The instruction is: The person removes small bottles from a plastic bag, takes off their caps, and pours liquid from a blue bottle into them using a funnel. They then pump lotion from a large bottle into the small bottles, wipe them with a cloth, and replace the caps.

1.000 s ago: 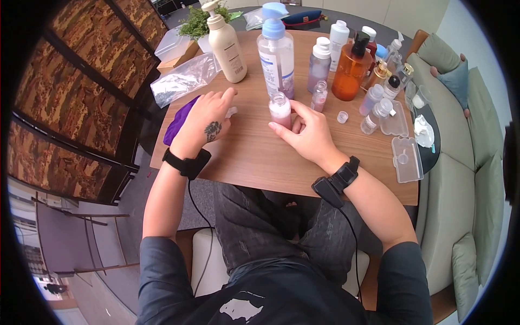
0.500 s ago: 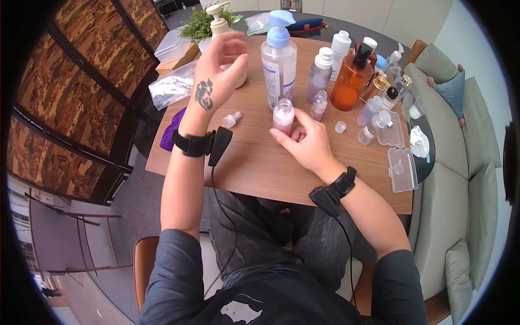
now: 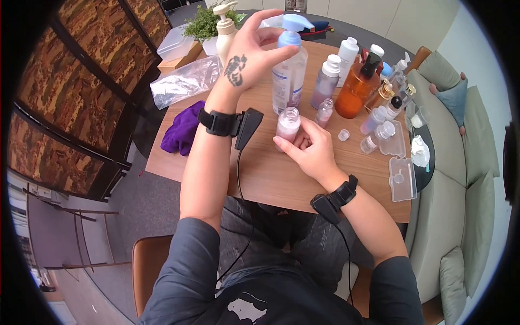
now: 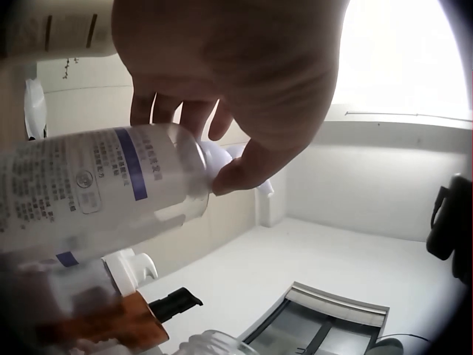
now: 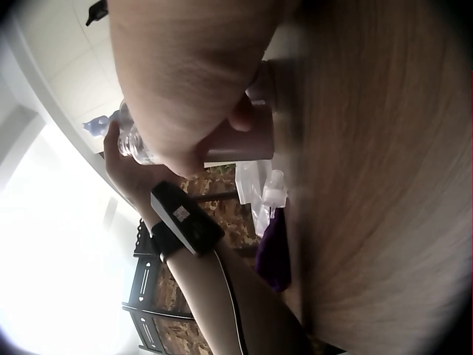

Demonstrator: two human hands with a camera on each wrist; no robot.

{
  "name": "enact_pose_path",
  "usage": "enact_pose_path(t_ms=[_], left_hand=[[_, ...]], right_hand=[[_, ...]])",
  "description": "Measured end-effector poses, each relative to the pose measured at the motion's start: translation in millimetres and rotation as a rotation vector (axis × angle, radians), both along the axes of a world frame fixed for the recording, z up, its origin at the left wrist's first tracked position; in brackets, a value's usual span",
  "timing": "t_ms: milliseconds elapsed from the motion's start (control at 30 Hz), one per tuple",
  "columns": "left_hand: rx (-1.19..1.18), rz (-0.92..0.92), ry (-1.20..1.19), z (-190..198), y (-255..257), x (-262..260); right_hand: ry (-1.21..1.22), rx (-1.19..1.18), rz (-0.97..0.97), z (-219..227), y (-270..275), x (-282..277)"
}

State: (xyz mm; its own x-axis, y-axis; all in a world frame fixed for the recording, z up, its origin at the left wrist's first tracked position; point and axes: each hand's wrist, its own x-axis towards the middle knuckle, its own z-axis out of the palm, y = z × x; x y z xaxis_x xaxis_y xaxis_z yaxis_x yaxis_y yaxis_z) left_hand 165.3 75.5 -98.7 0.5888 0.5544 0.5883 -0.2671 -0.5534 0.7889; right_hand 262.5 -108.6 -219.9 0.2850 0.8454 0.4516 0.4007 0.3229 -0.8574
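The left hand [image 3: 250, 46] is raised above the wooden table [image 3: 260, 168], forearm lifted steeply from the elbow, a tattoo on its back and a black wrist strap with a camera below it. Its fingers and thumb curl round the neck of the large clear pump bottle [image 3: 288, 70], just under the pale blue pump head; the left wrist view shows the thumb pressed on the bottle's shoulder with the fingers wrapped behind. That bottle carries a white label with a blue band and small print, too blurred to read. The right hand [image 3: 309, 149] rests low on the table, wrist on the wood, its thumb and fingers closed loosely about the small open pink bottle [image 3: 287, 123], which stands upright just in front of the pump bottle. Behind stand a cream pump bottle [image 3: 225, 32], whose label cannot be read, a grey bottle with a white cap [image 3: 326, 81] and an amber pump bottle [image 3: 357, 86]. A purple cloth [image 3: 183, 134] lies at the table's left edge, near a clear plastic bag [image 3: 184, 81].
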Motion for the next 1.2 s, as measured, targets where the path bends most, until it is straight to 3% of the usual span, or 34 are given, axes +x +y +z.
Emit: enact_pose_path(t_ms=[67, 233, 333, 367, 400, 800, 900, 1133, 1167, 1200], left_hand=[[0.078, 0.062, 0.22, 30.0, -2.8, -7.7], [0.234, 0.1, 0.3, 66.9, 1.1, -6.1], [0.193, 0.091, 0.35, 84.6, -1.7, -11.0], [0.207, 0.022, 0.231, 82.6, 0.7, -10.6], [0.197, 0.085, 0.245, 83.7, 0.1, -11.7], [0.119, 0.041, 0.081, 89.6, -4.7, -5.3], [0.171, 0.073, 0.066, 87.2, -3.9, -3.6], [0.217, 0.151, 0.036, 84.9, 2.2, -8.6], [0.223, 0.171, 0.034, 84.9, 2.0, -8.6], [0.227, 0.19, 0.033, 85.2, 1.9, -9.2]], right_hand=[[-0.013, -0.005, -0.005, 1.5, 0.3, 0.5], [0.007, -0.064, 0.008, 1.2, 0.5, 0.7], [0.0, -0.051, 0.003, 2.8, 2.2, 1.0], [-0.002, -0.049, -0.006, 3.1, 1.1, 0.9], [-0.018, -0.02, -0.015, 3.7, 0.8, 0.8], [-0.202, 0.069, -0.025, 20.5, -8.8, 0.0], [-0.137, 0.146, -0.019, 16.5, -8.2, 1.7], [-0.309, 0.231, -0.075, 57.5, -11.5, 17.9], [-0.213, 0.087, -0.081, 69.7, -19.2, 15.5], [-0.176, 0.087, -0.062, 75.0, -19.9, 18.0]])
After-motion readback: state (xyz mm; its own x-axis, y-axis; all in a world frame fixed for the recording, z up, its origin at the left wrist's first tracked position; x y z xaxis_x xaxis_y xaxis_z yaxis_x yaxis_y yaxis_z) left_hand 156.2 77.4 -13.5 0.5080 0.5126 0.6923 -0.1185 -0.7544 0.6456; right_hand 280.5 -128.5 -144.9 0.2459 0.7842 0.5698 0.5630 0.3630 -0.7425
